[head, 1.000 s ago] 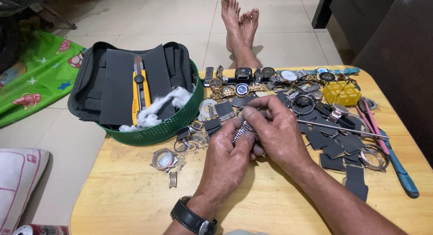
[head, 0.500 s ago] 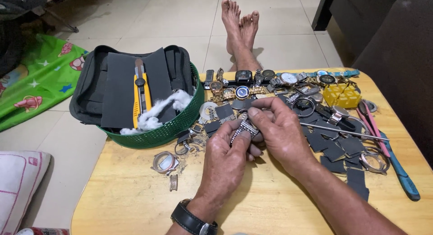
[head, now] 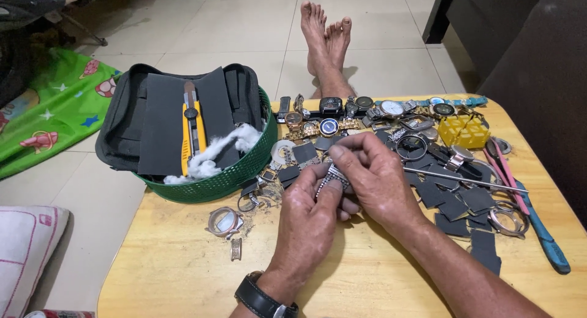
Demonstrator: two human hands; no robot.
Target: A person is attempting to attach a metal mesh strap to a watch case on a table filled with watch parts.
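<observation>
Both my hands meet over the middle of a wooden table (head: 183,275). My left hand (head: 309,217), with a black wristwatch on its wrist, pinches the lower end of a silver metal watch band (head: 331,177). My right hand (head: 376,177) grips the same band from above with thumb and fingers. Most of the band is hidden between the fingers. Behind the hands lie several watches (head: 330,107) in a row and loose watch parts.
A green basket (head: 235,174) at the left holds a black pouch, a yellow utility knife (head: 191,131) and white cotton. A watch case (head: 224,222) lies near it. Black pads, a yellow box (head: 466,131), a metal rod and pink and blue tools (head: 541,232) fill the right. My bare feet (head: 327,40) rest beyond.
The hands have kept hold of the watch band, shifting it slightly between the fingers. Nothing else on the table has moved.
</observation>
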